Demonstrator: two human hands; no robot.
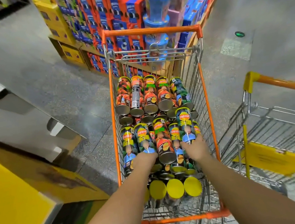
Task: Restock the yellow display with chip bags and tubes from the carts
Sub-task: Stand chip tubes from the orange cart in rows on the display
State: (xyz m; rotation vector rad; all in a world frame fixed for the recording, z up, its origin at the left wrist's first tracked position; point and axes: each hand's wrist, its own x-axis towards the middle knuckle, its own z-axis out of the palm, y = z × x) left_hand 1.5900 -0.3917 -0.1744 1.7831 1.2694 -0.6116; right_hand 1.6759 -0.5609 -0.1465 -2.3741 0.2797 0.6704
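Observation:
An orange-framed wire cart in front of me holds several chip tubes lying in rows. Both my arms reach down into it. My left hand closes over the lower end of a blue-labelled tube in the near row. My right hand grips another blue-labelled tube on the right of the same row. An orange-labelled tube lies between my hands. Three tubes with yellow lids face me at the near end. The yellow display stands at my lower left.
A second wire cart with a yellow flap stands to the right, close to the first. Beyond the cart rises a stack of red, blue and yellow boxes with blue round tins. Grey floor lies left of the cart.

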